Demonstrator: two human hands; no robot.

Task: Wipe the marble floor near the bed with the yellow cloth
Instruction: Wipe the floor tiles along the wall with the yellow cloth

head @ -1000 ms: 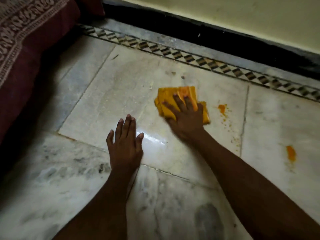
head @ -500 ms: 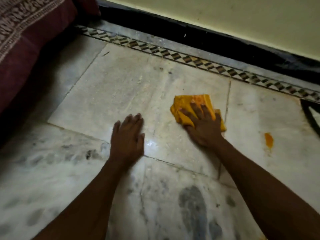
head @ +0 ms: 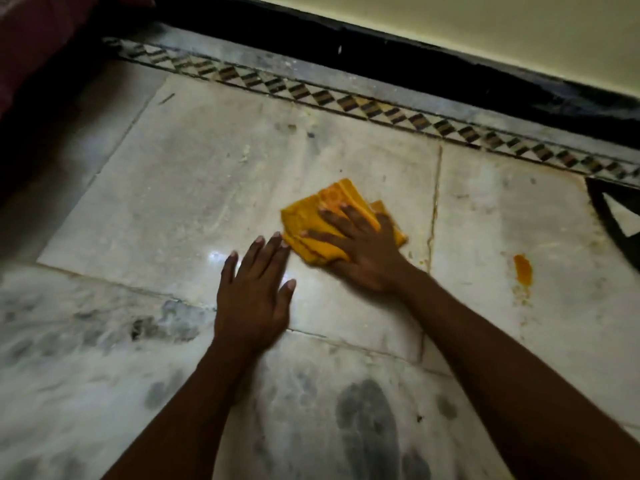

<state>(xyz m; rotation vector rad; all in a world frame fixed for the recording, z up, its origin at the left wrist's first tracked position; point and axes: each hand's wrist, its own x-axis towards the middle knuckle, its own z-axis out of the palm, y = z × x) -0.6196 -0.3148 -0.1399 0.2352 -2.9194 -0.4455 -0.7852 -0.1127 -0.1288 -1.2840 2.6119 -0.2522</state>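
A folded yellow cloth (head: 313,220) lies flat on the pale marble floor (head: 214,174) in the middle of the view. My right hand (head: 363,251) presses down on it, fingers spread across its top. My left hand (head: 254,292) rests palm down on the bare marble just left of the cloth, its fingertips almost touching the cloth's edge and holding nothing. An orange stain (head: 522,270) marks the slab to the right. The bed (head: 31,39) shows as a dark red cover in the top left corner.
A patterned tile border (head: 346,102) runs along a black skirting (head: 415,71) below the cream wall. A dark triangular inlay (head: 613,220) sits at the right edge. Grey-veined marble (head: 363,427) lies close to me.
My right hand has slid the cloth back to the left, close to my left hand. The orange smear near the slab joint is gone. The view has shifted right, so less of the bed shows.
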